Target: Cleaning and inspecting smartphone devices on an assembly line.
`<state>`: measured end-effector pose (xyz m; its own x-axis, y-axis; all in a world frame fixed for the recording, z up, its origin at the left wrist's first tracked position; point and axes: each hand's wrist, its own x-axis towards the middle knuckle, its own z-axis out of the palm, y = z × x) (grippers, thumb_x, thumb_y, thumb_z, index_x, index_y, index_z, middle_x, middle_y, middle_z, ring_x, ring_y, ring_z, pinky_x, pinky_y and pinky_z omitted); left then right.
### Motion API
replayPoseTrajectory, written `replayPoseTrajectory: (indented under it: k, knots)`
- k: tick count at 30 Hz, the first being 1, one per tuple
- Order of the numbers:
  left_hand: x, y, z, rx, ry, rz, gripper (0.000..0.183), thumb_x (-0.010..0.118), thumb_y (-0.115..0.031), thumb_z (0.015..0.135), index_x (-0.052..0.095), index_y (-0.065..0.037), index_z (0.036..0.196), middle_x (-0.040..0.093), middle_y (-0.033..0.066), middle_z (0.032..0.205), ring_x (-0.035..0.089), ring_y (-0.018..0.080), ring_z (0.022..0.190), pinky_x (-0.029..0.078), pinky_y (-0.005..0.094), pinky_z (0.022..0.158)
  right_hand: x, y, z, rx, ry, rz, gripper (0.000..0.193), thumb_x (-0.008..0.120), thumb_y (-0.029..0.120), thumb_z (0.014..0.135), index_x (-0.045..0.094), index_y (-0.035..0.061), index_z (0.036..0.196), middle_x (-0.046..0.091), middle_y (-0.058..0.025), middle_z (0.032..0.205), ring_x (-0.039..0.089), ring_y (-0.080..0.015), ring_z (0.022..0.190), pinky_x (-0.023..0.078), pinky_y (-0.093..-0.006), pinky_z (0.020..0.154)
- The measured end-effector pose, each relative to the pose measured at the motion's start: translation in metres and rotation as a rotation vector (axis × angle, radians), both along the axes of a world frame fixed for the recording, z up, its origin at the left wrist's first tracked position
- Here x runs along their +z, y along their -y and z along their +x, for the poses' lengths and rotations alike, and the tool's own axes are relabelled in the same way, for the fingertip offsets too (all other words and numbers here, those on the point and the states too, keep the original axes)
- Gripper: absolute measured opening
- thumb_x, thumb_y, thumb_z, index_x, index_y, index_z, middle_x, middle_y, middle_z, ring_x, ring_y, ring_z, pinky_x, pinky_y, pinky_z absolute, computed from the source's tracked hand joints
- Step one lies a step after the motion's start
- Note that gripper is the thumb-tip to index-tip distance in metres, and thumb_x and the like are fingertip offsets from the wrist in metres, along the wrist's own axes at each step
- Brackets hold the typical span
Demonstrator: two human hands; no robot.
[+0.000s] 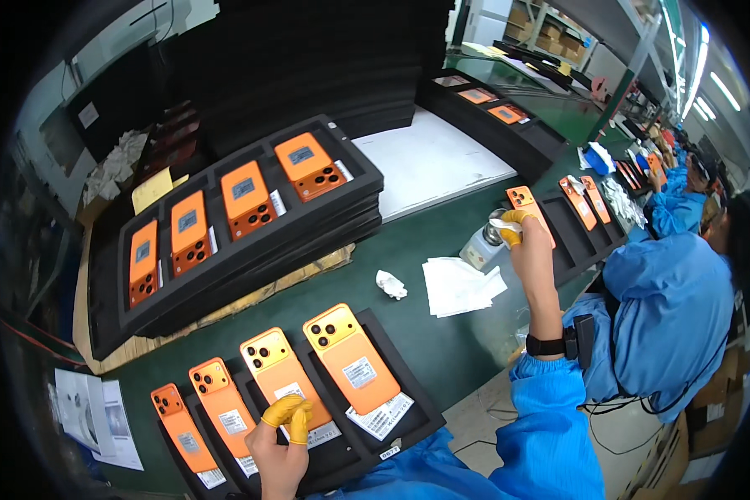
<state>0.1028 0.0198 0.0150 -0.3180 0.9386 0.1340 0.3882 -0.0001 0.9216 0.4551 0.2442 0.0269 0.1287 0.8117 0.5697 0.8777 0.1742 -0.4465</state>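
While the right grip (521,229), in yellow rubbery fingertip covers, is pinching a crumpled white wipe (502,224) over the metal top of a pale, squarish plastic bottle (477,250), I'm guessing that the step in hand is the wetting of that wipe. Well to its left and nearer the body, the left grip (282,425) is poising by the lower end of a flat orange phone with a three-lens camera block (278,367); its fingertips are nearly meeting, and I can't tell whether they're holding anything. That phone is lying in a black foam tray (405,367), between other orange phones, on the green worktop (475,337). Loose white sheets (458,287) are lying below and left of the right grip. To my eye, the next move is calling for carrying the wipe leftward, without dripping on the phone's white label (290,391).
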Motion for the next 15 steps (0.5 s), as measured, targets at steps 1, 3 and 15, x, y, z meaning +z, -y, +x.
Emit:
replayPoseTrajectory:
  k: [1, 3, 15]
  knots:
    - [0.002, 0.002, 0.000, -0.009, -0.105, 0.001, 0.016, 0.059, -0.003, 0.087, 0.060, 0.006, 0.100, 0.068, 0.0130, 0.086, 0.067, 0.0170, 0.077, 0.051, 0.0263, 0.071, -0.002, -0.005, -0.001, -0.032, 0.102, -0.033, 0.021, 0.054, -0.010, 0.072, 0.062, -0.0036, 0.091, 0.059, -0.0227, 0.086, 0.060, -0.0379, 0.081, 0.048, -0.0419, 0.071]
    - [0.000, 0.001, -0.003, 0.019, -0.151, 0.031, 0.015, 0.063, -0.003, 0.084, 0.062, 0.004, 0.097, 0.068, 0.0133, 0.084, 0.067, 0.0198, 0.075, 0.050, 0.0278, 0.069, -0.001, -0.012, -0.003, -0.062, 0.227, -0.092, 0.018, 0.052, -0.009, 0.072, 0.061, -0.0043, 0.087, 0.060, -0.0229, 0.088, 0.061, -0.0381, 0.082, 0.049, -0.0439, 0.072]
    - [-0.020, -0.019, 0.025, -0.417, -0.678, 0.153, 0.025, 0.067, -0.017, 0.079, 0.065, -0.003, 0.100, 0.064, 0.0107, 0.111, 0.060, 0.0244, 0.108, 0.028, 0.0551, 0.105, -0.001, 0.027, -0.084, 0.486, 0.041, -0.095, 0.026, 0.066, 0.002, 0.078, 0.063, 0.0044, 0.104, 0.063, -0.0131, 0.097, 0.062, -0.0248, 0.084, 0.049, -0.0327, 0.073]
